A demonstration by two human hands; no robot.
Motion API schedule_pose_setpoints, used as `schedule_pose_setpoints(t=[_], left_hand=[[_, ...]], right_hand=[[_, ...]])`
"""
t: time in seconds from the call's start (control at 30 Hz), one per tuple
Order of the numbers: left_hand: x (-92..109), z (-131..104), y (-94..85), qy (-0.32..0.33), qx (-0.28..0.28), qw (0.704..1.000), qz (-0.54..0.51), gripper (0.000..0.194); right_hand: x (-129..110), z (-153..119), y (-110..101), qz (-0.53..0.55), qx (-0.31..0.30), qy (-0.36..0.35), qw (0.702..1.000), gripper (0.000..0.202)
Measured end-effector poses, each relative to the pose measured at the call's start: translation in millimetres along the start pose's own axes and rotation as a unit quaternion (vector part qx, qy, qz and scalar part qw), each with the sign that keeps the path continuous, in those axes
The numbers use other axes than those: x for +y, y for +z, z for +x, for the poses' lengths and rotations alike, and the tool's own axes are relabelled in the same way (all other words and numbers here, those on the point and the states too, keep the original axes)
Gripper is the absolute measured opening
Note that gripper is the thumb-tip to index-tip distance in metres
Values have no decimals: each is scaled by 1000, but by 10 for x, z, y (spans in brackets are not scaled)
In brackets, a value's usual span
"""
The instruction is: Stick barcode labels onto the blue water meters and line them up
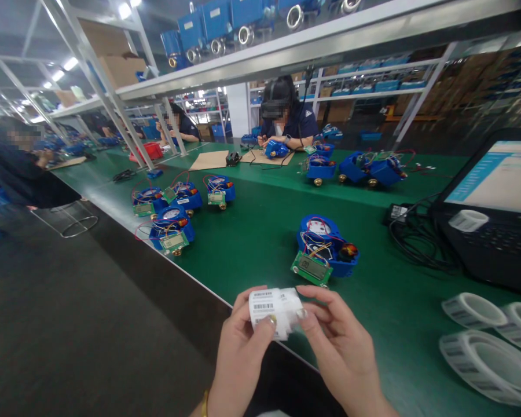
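Label roll (272, 310) sits at the table's near edge (208, 289), pinched between both hands: left hand (238, 353) fingers curled round it, right hand (338, 341) thumb and forefinger on its side. Open green mat ahead up to blue meter (325, 246); label reels (490, 347) right.

The print on the roll of labels (274, 310) is too small to read, and the fingers of the left hand (238, 347) and right hand (336, 341) cover its lower part. The label rolls (486, 362) at the near right and the laptop (499, 214) run off the right edge. Laptop screen text is illegible. Far workers' faces are blurred.
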State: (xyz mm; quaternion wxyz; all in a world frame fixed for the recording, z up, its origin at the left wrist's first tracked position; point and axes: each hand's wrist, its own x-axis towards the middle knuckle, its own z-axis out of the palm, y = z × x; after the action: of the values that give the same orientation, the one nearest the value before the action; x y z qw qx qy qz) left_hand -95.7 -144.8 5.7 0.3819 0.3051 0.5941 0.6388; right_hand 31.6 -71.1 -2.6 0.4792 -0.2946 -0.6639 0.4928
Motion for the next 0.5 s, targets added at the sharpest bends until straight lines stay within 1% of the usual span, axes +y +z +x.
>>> schedule_pose_setpoints(t=[0.07,0.17,0.23,0.3,0.5], left_hand=[[-23,12,-2,-6,2,1000,-26,24],[-63,21,-8,-22,3,997,-70,26],[-75,19,-6,-31,-2,996,-85,25],[-74,14,-3,-30,-4,996,-84,24],[-66,3,-17,-18,10,998,-67,29]], right_hand=[[9,3,-33,0,-23,1,1000,22],[-1,29,-63,-39,-39,-36,998,26],[-22,54,-56,-66,-32,-57,996,27],[-42,75,-34,-73,-23,-64,995,26],[-33,80,-3,-64,-6,-52,997,28]])
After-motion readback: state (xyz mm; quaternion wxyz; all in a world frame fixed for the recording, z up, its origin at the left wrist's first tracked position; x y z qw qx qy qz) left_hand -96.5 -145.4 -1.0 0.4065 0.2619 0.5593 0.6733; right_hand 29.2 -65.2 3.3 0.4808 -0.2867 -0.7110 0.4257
